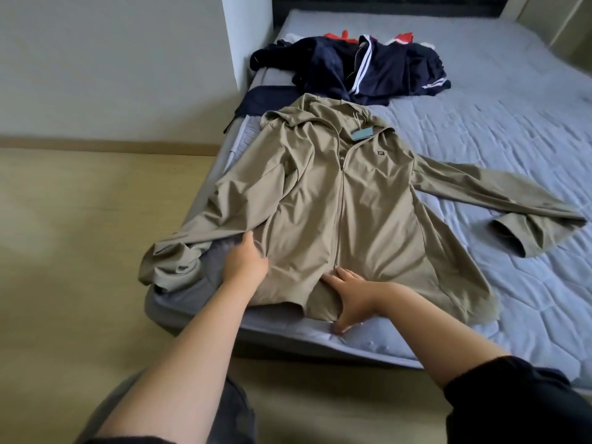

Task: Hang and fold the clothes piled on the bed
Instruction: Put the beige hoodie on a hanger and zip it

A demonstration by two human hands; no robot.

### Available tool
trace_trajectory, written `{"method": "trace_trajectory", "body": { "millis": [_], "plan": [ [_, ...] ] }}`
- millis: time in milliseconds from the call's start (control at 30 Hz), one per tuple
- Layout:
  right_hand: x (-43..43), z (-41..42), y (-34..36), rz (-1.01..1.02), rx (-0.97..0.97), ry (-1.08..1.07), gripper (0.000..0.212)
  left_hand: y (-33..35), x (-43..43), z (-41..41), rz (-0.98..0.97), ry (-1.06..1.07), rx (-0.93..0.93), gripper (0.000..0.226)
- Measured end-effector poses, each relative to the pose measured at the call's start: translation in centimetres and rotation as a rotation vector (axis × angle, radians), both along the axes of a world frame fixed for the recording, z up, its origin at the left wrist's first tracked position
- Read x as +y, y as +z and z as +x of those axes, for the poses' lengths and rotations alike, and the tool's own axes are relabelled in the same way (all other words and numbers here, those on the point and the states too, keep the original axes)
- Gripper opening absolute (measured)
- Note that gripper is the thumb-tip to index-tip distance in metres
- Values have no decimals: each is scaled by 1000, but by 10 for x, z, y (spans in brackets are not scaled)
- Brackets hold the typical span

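Your khaki jacket (346, 193) lies front-up near the foot corner of the bed (480, 123), zipped most of the way, with its hood (307, 110) towards the headboard. A teal tag (362, 134) rests at the collar.

Your right hand (352, 296) lies on the hem just beside the zip (342, 200). Its fingers (349, 274) are straight and spread flat on the cloth, gripping nothing, and the thumb reaches down past the hem onto the mattress cover.

Your left hand (245, 259) is at the jacket's side, where the body meets the left-hand sleeve (179, 251). Its fingertips disappear into the fold of fabric there. They may be pinching the cloth, but I cannot tell whether those fingers are closed on it or only pushed against it. That sleeve is bunched and droops over the edge of the bed towards the floor (80, 219).

The other sleeve (512, 213) stretches out flat across the quilted cover, cuff open.

Beyond the hood, a pile of dark clothes (378, 72) sits further up the bed, navy with white stripes and a bit of red showing behind. A navy piece (256, 100) hangs off the bed edge beside the hood.
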State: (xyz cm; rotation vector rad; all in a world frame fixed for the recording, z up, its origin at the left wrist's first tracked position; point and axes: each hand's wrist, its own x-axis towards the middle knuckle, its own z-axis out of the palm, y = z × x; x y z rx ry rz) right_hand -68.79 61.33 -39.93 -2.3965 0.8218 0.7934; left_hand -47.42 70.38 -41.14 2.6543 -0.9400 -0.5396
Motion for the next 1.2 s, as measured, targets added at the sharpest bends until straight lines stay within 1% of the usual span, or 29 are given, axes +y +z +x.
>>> {"method": "trace_trajectory", "body": {
  "millis": [67,167,233,267,300,333,367,400,433,467,500,533,567,600,633,733,767,833,900,933,967,1000,1033,1067,1100,1133,1167,1200],
  "plan": [
    [1,4,2,-28,-38,-22,110,3,3,7,-89,14,-33,48],
    [-1,9,11,-42,-77,-79,91,10,17,31,-194,131,-113,39],
    [-2,8,17,-24,-91,-125,77,13,27,44,-175,165,-160,34],
    [-3,5,20,-6,-103,-150,68,16,30,45,-124,150,-204,34],
    [-3,1,22,15,-121,-182,58,20,31,41,-85,96,-281,35],
    [-3,-3,23,35,-149,-227,47,24,29,33,-117,-13,-375,35],
    [-3,-6,23,45,-186,-281,38,24,25,21,-236,-165,-451,35],
    [-4,-10,24,29,-237,-331,31,26,20,5,-386,-347,-446,37],
    [-5,-13,25,-13,-298,-371,27,28,16,-13,-477,-519,-316,44],
    [-8,-15,26,-73,-363,-407,26,29,13,-31,-458,-656,-132,57],
    [-12,-18,27,-145,-425,-443,26,27,11,-45,-364,-753,-27,71],
    [-16,-21,30,-229,-480,-480,25,23,9,-54,-240,-829,-51,82],
    [-20,-23,32,-323,-528,-515,21,15,7,-56,-166,-869,-146,85],
    [-23,-25,34,-414,-568,-549,15,11,5,-53,-159,-849,-214,81],
    [-27,-26,35,-487,-597,-579,11,10,3,-49,-207,-767,-225,74],
    [-35,-29,35,-616,-617,-589,12,18,-9,-30,-447,-391,-78,45],
    [-35,-30,33,-623,-611,-558,14,20,-14,-25,-497,-303,-36,36],
    [-34,-32,29,-554,-570,-460,24,22,-19,-21,-500,-227,16,23],
    [-29,-35,23,-484,-467,-334,37,23,-19,-23,-466,-230,-23,23],
    [-26,-38,20,-490,-429,-278,38,24,-17,-27,-459,-271,-92,28],
    [-24,-42,17,-527,-425,-243,33,25,-14,-32,-491,-361,-199,36],
    [-23,-45,16,-587,-456,-240,25,26,-12,-39,-553,-495,-297,43],
    [-24,-48,16,-650,-504,-276,16,25,-11,-47,-652,-643,-396,44],
    [-26,-51,17,-703,-546,-344,11,23,-10,-56,-744,-787,-488,38],
    [-29,-51,20,-739,-572,-421,8,22,-10,-64,-796,-917,-539,30],
    [-33,-51,23,-767,-582,-480,8,19,-10,-71,-801,-1022,-557,27],
    [-37,-51,26,-798,-585,-507,7,15,-11,-76,-760,-1094,-549,31],
    [-40,-51,28,-835,-590,-507,6,12,-11,-79,-679,-1139,-539,37]
  ]
}}
